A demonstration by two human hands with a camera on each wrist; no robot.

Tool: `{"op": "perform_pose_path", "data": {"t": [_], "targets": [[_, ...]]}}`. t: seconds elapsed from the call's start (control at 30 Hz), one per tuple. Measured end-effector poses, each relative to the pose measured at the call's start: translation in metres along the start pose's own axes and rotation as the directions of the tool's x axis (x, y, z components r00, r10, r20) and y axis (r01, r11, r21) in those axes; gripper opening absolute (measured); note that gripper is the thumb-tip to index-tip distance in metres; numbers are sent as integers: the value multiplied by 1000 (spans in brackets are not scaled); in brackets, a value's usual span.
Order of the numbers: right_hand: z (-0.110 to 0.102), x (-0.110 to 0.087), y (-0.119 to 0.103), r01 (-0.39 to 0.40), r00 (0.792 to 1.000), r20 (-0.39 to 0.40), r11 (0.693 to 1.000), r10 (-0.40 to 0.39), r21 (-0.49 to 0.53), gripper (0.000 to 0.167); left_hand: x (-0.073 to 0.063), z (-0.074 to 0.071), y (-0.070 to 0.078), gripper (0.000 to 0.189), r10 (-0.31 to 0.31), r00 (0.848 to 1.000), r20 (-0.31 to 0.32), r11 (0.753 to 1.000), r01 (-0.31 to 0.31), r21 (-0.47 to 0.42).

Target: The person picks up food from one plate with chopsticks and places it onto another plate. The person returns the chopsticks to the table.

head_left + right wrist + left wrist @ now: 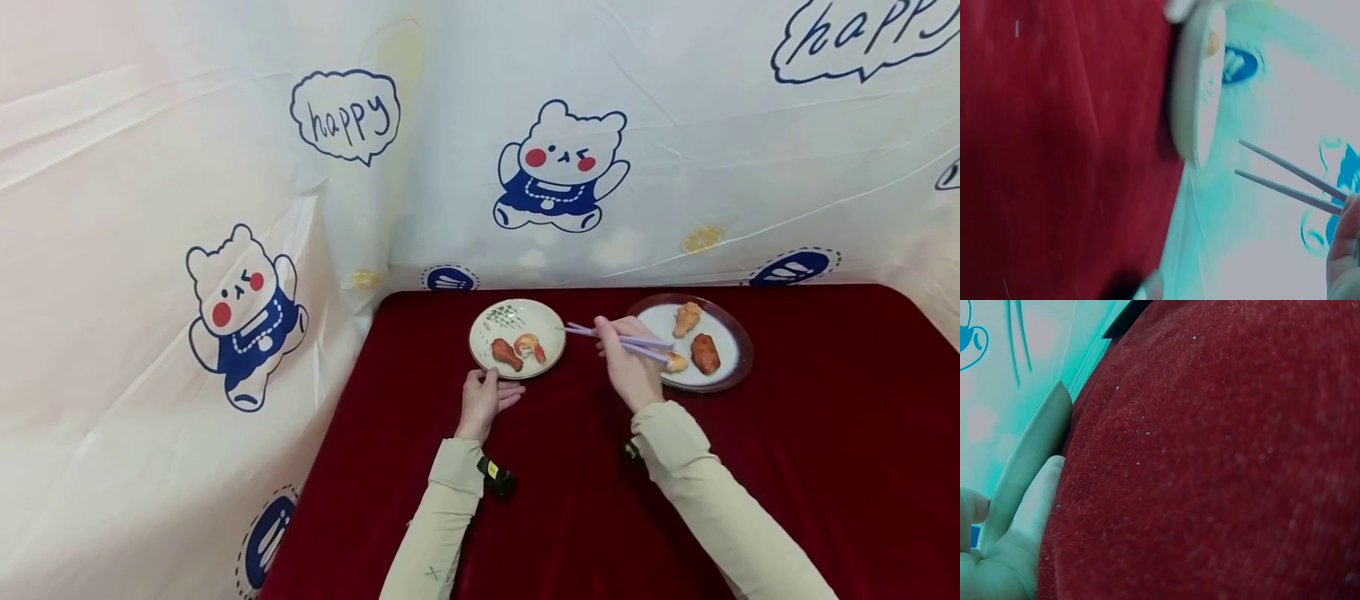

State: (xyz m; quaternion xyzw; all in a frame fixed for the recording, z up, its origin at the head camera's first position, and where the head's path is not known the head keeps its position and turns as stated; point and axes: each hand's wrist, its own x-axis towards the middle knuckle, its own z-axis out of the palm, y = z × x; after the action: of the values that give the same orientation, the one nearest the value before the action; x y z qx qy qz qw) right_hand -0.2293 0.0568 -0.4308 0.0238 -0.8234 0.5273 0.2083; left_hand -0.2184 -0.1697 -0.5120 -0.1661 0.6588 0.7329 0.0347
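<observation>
My left hand (480, 400) holds the near rim of a cream plate (491, 321), its thumb at the rim and its other fingers low along the underside. On this plate lie a brown drumstick (507, 354) and a curled orange shrimp (529, 347). My right hand (626, 362) grips a pair of light purple chopsticks (582, 330). Their slightly parted tips point left toward the cream plate's right rim, with nothing between them. In the right wrist view the chopsticks (1291, 194) stand apart in front of the plate (1188, 100).
Behind my right hand sits a dark-rimmed white plate (738, 354). It bears a fried chicken piece (686, 319), a brown glazed chicken piece (705, 354) and a small orange piece (676, 362). A dark red cloth (570, 500) covers the table; a printed curtain (450, 167) hangs behind.
</observation>
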Motion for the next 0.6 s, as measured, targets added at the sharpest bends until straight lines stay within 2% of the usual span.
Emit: {"op": "perform_pose_path", "data": {"t": [0.17, 0.3, 0.37, 0.47, 0.6], "targets": [[-38, 13, 8, -45, 994, -103, 999, 42, -22, 43, 0, -1, 3, 39, 10, 1000, -1, 1000, -10, 13], [-67, 20, 21, -101, 973, -205, 995, 104, 25, 41, 0, -2, 6, 41, -1, 1000, 17, 1000, 1, -2], [-80, 24, 29, -124, 955, -262, 990, 137, 63, 39, -1, -3, 8, 43, -8, 1000, 30, 1000, 9, -9], [-98, 27, 42, -190, 920, -321, 972, 225, 137, 30, -3, -3, 11, 43, -24, 998, 53, 999, 25, -21], [-115, 28, 57, -250, 869, -348, 920, 350, 301, 20, -4, -2, 12, 44, -40, 996, 75, 999, 42, -17]]}}
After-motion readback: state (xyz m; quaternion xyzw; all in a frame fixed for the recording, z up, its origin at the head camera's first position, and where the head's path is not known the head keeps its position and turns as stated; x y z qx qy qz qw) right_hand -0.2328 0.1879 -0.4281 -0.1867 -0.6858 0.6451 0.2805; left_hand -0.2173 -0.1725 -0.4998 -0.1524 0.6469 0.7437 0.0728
